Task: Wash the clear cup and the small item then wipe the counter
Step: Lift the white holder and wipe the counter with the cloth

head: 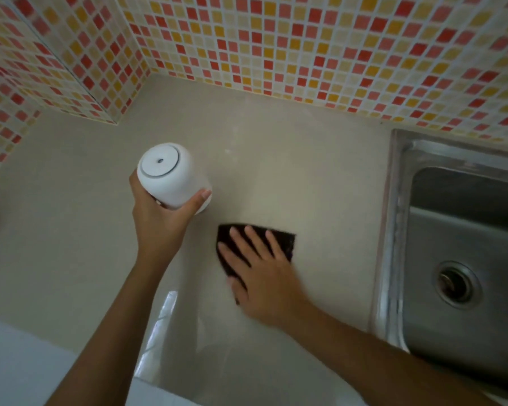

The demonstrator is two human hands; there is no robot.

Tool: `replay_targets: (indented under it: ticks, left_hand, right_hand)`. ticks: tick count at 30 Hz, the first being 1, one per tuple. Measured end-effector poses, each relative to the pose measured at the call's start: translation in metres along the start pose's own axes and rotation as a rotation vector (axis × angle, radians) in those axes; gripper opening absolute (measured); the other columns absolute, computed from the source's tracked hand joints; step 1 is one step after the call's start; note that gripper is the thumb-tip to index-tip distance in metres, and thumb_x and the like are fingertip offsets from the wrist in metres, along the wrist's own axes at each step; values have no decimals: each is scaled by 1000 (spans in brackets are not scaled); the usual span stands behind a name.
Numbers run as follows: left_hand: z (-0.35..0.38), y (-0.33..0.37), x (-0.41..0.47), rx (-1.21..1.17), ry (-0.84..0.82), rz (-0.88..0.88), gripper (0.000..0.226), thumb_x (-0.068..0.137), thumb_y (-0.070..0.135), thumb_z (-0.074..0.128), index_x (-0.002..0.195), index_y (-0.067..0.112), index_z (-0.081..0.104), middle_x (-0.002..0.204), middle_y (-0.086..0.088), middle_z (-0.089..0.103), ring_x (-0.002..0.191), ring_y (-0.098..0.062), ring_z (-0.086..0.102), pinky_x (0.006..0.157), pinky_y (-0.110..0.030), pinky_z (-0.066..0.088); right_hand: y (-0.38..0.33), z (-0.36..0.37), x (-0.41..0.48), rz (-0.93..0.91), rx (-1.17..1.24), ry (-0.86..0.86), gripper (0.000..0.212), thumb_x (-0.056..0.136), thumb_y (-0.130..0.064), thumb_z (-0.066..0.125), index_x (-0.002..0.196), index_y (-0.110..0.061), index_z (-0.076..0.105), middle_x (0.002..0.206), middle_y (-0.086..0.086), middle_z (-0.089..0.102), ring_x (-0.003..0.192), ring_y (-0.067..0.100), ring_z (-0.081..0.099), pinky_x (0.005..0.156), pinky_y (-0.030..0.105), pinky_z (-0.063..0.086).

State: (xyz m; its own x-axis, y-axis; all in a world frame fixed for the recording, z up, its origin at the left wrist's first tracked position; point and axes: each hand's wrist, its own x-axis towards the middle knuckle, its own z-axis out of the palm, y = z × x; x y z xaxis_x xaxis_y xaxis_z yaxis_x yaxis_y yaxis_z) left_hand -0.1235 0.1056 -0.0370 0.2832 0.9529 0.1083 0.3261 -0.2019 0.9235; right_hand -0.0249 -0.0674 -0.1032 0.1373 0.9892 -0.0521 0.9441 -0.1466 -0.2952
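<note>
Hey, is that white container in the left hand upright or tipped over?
Tipped slightly: the white container in the left hand leans, its round top facing the camera.

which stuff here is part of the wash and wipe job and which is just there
In use:
- dark cloth under the flat right hand, on the counter
- white cup, upside down, lifted in the left hand
- sink, nothing in it

Just there:
- tiled wall

Bare forearms, hands; fingernails short, unpainted.
</note>
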Motion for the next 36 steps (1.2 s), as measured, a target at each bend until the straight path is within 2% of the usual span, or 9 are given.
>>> replay_targets:
  ticks: [4,7,10,13,18,24,29,33,36]
  left_hand:
    - [15,4,8,-37,13,3,93,66,34,86,140,23,32,126,18,52,114,2,54,99,-31,49]
    - [17,5,10,-36,10,5,93,66,37,86,140,21,32,131,11,53,116,-1,54,102,-35,47]
    - [9,4,8,-6,-13,20,95,65,40,86,140,17,32,133,7,53,118,-3,54,102,-37,47]
    - [3,-1,-6,43,-52,29,97,65,40,86,140,15,31,133,6,52,118,-4,54,102,-35,47]
    - [-1,-4,-27,27,-60,14,94,66,34,87,140,17,32,128,14,52,116,2,53,100,-28,47]
    - [6,13,-33,19,-68,23,94,65,38,86,140,20,31,131,10,52,116,-2,54,100,-30,47]
    - [32,26,-38,14,-114,55,95,66,41,85,140,20,30,133,10,51,117,-2,53,100,-27,47]
    - [55,29,-45,25,-176,45,96,65,40,86,140,24,30,132,13,50,116,1,52,98,-25,47]
    - [64,25,-46,40,-207,45,97,64,42,86,140,25,30,133,13,50,117,-3,52,100,-33,47]
  right_hand:
    - [-29,10,-74,-270,-6,-140,59,94,-43,36,149,-34,19,160,-3,14,147,23,10,117,49,9]
    - [4,4,-48,-287,-6,-117,53,95,-41,37,147,-34,28,158,-4,22,144,21,19,117,46,12]
    - [68,-11,18,25,-97,61,50,95,-42,36,144,-33,37,154,-3,32,140,21,31,114,45,18]
    - [147,-40,76,343,-104,94,51,97,-43,30,146,-32,32,156,-2,27,143,21,24,116,45,12]
    - [173,-51,94,544,-41,113,54,99,-42,18,151,-27,19,160,2,12,147,22,7,118,46,0]
    - [67,-15,14,308,-79,134,54,92,-39,35,145,-27,38,153,3,34,141,28,28,115,51,14]
    - [-29,9,-96,-135,-29,-102,53,96,-38,32,148,-32,26,158,0,20,145,25,14,117,51,7]
    - [2,3,-128,-260,-44,-133,49,100,-38,31,148,-34,26,158,-4,20,146,21,15,117,47,8]
    - [54,-8,-111,-100,-98,-53,48,99,-39,32,147,-35,29,157,-5,25,145,20,20,116,46,14]
